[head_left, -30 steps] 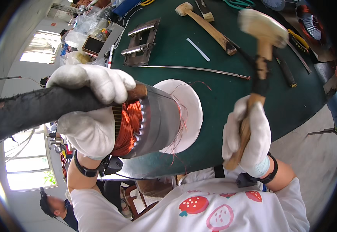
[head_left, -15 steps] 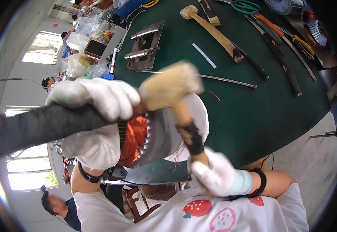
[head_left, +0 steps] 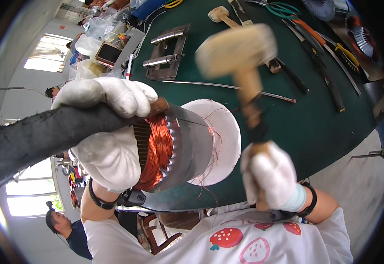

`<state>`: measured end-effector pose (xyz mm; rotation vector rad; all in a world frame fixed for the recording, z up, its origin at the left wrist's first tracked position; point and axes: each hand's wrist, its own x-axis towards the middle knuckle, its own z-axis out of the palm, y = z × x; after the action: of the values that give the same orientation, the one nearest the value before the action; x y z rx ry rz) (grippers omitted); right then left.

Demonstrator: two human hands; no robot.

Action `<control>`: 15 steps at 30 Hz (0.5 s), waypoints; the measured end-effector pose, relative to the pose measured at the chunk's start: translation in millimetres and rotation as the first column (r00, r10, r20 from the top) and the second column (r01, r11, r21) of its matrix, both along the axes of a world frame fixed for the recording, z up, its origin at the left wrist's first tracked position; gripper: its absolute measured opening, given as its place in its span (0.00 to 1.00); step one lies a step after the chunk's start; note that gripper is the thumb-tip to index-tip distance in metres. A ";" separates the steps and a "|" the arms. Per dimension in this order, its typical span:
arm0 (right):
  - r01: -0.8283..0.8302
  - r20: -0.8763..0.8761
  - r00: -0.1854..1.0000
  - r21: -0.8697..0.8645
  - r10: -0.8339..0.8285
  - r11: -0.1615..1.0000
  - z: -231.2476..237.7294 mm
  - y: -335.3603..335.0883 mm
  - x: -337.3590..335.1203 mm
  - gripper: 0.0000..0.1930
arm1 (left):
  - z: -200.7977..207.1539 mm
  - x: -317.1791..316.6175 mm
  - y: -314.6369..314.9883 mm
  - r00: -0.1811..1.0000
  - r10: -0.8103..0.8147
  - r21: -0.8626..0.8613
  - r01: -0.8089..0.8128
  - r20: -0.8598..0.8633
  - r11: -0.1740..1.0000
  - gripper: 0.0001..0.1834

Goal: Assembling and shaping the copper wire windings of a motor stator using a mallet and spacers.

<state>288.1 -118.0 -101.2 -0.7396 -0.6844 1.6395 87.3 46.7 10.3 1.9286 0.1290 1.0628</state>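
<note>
My gloved left hand (head_left: 108,160) is closed round a thick bar wrapped in black (head_left: 46,134), held aslant. Its brown end lies at the upper edge of the copper winding (head_left: 157,149) of a motor stator (head_left: 192,141). The stator is a grey cylinder on its side, with small white slot liners round its rim. Beyond its far end stands a round white sheet (head_left: 228,136), with thin copper wires trailing near it. My gloved right hand (head_left: 272,174) grips a wooden mallet (head_left: 238,49) by its dark-wrapped handle. The blurred mallet head is raised, apart from the bar.
On the green table (head_left: 297,127) lie a metal frame with two rollers (head_left: 165,60), a thin rod (head_left: 196,83), a second mallet (head_left: 218,14), green-handled scissors (head_left: 284,9), yellow-handled pliers (head_left: 347,55) and long blades. Plastic bags (head_left: 86,46) fill the left side. A person (head_left: 64,226) is at lower left.
The mallet has moved up and to the right, away from the bar's end, along with my right hand. The left hand still grips the bar, which has shifted slightly.
</note>
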 end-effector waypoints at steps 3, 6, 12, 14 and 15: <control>0.312 -0.280 0.903 -0.091 -0.324 0.946 -2.4 9.1 -1.5 0.15 | 1.2 2.6 -2.8 1.000 0.030 -0.010 -0.030 -0.007 0.999 0.31; 0.148 -0.124 0.981 0.004 -0.146 0.989 -3.4 -2.1 -20.7 0.16 | -1.7 11.9 2.0 0.999 0.009 -0.089 -0.013 -0.049 0.996 0.31; -0.012 -0.135 0.991 -0.139 -0.007 0.990 2.7 7.7 -3.6 0.15 | 1.3 6.3 -4.8 0.995 0.097 -0.135 -0.099 -0.020 0.986 0.31; 0.187 -0.292 0.931 -0.140 -0.221 0.972 2.7 17.6 -2.6 0.15 | 2.6 6.8 -2.6 0.999 0.053 -0.163 -0.053 -0.003 0.985 0.31; 0.230 -0.317 0.908 -0.173 -0.275 0.958 2.7 14.3 -11.5 0.16 | 1.9 9.8 -6.2 0.993 0.117 -0.166 -0.118 -0.013 0.979 0.31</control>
<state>276.6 -103.8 -98.5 -0.5905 -0.2236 1.5292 97.1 40.5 12.2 1.7895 0.3276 1.0904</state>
